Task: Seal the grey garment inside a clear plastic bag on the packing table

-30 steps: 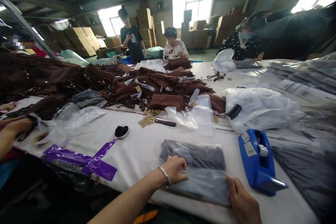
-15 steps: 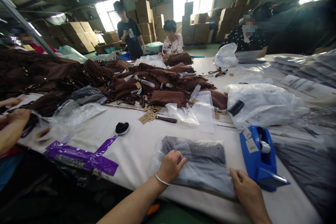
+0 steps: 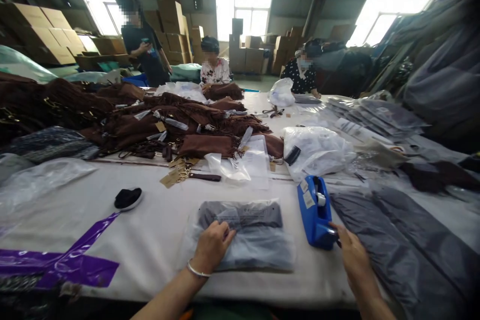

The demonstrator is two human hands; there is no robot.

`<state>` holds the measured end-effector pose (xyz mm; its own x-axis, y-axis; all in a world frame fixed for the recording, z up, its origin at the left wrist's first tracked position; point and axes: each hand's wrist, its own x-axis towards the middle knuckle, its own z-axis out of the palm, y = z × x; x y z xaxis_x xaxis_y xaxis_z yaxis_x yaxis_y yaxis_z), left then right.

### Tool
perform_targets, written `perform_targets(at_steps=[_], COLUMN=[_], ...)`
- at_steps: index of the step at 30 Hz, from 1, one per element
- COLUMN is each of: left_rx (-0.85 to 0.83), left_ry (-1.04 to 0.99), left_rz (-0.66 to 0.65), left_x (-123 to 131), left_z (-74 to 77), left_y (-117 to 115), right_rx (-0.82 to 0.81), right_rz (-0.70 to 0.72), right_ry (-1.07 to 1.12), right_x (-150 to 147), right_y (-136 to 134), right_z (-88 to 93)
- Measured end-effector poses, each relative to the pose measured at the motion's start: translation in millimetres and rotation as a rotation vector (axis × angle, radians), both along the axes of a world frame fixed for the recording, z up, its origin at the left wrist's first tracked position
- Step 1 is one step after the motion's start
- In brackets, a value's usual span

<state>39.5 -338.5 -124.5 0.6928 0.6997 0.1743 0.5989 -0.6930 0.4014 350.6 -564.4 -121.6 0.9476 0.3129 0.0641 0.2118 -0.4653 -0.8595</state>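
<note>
A clear plastic bag (image 3: pixel 258 247) with a dark grey folded item (image 3: pixel 258 215) inside lies flat on the white table cover in front of me. My left hand (image 3: pixel 213 242), with a white bracelet at its wrist, presses on the bag, its fingers curled and closed on the plastic. To the right stands a blue tape dispenser (image 3: pixel 310 220) holding a roll of tape (image 3: pixel 320 199). At the dispenser's near cutting end my right hand (image 3: pixel 352 252) is closed in a pinch on the tape; the strip itself is hard to make out.
Brown fringed bags (image 3: pixel 206 145) are heaped across the table, with tagged straps (image 3: pixel 204 177) before them. Crumpled plastic (image 3: pixel 318 150) sits behind the dispenser, and dark grey sheeting (image 3: pixel 405 245) lies right. Purple tape (image 3: pixel 80 265) marks the left. Several people work beyond the table.
My right hand has left the bag's right edge and moved to the front of the tape dispenser. My left hand stays on the bag. The view has swung to the right.
</note>
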Motion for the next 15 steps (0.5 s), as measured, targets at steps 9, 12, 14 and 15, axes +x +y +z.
perform_targets(at_steps=[9, 12, 14, 15], left_rx=[0.009, 0.007, 0.002, -0.003], left_ry=[-0.020, -0.008, -0.007, -0.007], left_rz=[-0.003, -0.008, -0.014, -0.015], left_x=[-2, -2, -1, -1], left_z=[3.0, 3.1, 3.6, 4.0], left_y=[-1, 0, 0, 0], right_rx=[-0.127, -0.178, -0.165, -0.144], right_rz=[-0.002, -0.011, -0.036, -0.014], right_ry=[-0.155, -0.174, -0.128, -0.094], right_x=[-24, -11, 0, 2], right_y=[-27, -29, -20, -15], right_z=[-8.8, -11.5, -3.1, 3.7])
